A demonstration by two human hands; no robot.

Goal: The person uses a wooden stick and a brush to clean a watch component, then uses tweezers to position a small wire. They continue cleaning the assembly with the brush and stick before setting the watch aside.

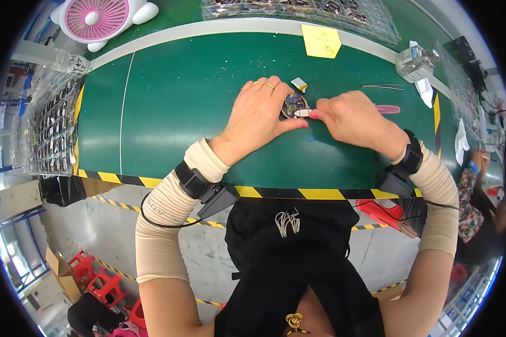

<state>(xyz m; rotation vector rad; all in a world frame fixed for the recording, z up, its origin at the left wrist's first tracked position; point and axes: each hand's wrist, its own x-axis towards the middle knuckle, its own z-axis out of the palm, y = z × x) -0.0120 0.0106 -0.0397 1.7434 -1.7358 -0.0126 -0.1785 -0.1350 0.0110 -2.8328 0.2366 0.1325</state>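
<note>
Both hands on a round board

Our left hand [261, 112] pinches the board [293, 104] on the bench [168, 106]; our right hand [351, 118] grips a pink tool [388, 109] against it.

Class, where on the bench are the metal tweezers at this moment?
In the head view, the tweezers lie on the green mat, to the right, just beyond the right hand and near the clear bottle.

Beige sleeves cover both forearms, black strapped wrist devices at frame centre, thin cable looping lower left. Two gold rings on the left hand [257, 115]; black apron bottom centre.
</note>
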